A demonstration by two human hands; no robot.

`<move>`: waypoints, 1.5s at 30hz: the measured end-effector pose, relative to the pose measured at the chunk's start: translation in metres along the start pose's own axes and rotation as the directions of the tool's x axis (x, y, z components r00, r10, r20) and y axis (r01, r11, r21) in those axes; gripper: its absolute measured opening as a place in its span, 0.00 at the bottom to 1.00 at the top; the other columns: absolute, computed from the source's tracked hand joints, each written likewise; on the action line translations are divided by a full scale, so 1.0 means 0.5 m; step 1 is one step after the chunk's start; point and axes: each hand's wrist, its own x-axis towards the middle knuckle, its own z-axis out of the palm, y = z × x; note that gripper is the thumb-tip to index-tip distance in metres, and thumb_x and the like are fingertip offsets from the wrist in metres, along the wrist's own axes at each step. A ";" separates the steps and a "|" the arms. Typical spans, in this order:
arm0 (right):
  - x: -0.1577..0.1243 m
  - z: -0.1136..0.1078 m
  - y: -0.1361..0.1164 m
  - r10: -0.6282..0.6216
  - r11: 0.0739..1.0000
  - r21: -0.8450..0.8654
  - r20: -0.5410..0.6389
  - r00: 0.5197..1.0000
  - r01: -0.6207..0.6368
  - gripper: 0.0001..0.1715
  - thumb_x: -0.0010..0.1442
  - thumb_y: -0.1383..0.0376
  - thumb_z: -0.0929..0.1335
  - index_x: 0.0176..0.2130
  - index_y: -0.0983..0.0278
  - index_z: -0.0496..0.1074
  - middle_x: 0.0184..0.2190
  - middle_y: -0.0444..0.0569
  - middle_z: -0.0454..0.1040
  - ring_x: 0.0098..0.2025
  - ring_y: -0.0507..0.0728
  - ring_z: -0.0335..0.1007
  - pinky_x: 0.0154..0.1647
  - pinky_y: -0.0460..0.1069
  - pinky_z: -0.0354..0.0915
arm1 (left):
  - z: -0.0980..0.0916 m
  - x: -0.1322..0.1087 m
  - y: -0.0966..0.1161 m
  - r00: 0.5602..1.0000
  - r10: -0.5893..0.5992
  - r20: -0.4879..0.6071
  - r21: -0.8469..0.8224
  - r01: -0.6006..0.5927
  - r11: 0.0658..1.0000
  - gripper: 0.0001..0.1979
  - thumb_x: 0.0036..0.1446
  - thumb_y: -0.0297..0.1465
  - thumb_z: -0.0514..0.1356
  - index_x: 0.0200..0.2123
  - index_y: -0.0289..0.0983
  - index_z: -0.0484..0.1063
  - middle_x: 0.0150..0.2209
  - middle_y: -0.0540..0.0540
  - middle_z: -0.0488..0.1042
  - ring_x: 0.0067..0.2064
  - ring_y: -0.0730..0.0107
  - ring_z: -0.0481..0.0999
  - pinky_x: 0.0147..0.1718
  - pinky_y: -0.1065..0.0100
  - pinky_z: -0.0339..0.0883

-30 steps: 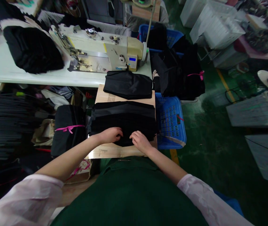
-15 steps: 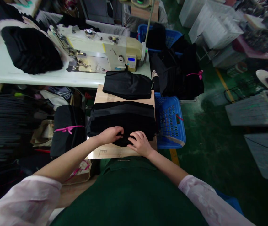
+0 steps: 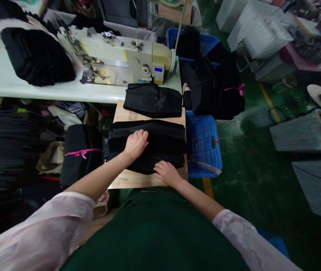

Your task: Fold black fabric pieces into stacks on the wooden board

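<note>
A stack of folded black fabric (image 3: 149, 145) lies on a light wooden board (image 3: 146, 180) in front of me. My left hand (image 3: 136, 145) rests flat on top of the stack, fingers slightly curled. My right hand (image 3: 167, 174) presses the stack's near edge, with its fingertips on the black cloth. Neither hand visibly grips the fabric. Beyond the stack, a separate folded black piece (image 3: 152, 101) lies on the board's far end.
A cream industrial sewing machine (image 3: 121, 52) stands on a white table (image 3: 47, 94) with a black fabric pile (image 3: 35, 56). Black bundles tied with pink ribbon (image 3: 81, 150) (image 3: 217, 90) sit on both sides. A blue plastic crate (image 3: 204, 146) stands right of the board.
My left hand has moved forward and up the stack, away from the near edge. My right hand has shifted slightly toward me, along the near edge of the stack.
</note>
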 end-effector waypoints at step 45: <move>0.012 -0.011 0.011 -0.011 0.997 0.074 0.004 1.000 0.011 0.05 0.63 0.68 0.66 0.39 0.65 0.73 0.40 0.53 0.74 0.44 0.58 0.67 0.44 0.52 0.63 | 0.080 -0.065 -0.070 0.920 0.298 0.255 -0.446 -0.162 0.880 0.18 0.63 0.41 0.49 0.32 0.38 0.74 0.29 0.47 0.76 0.32 0.68 0.74 0.33 0.71 0.64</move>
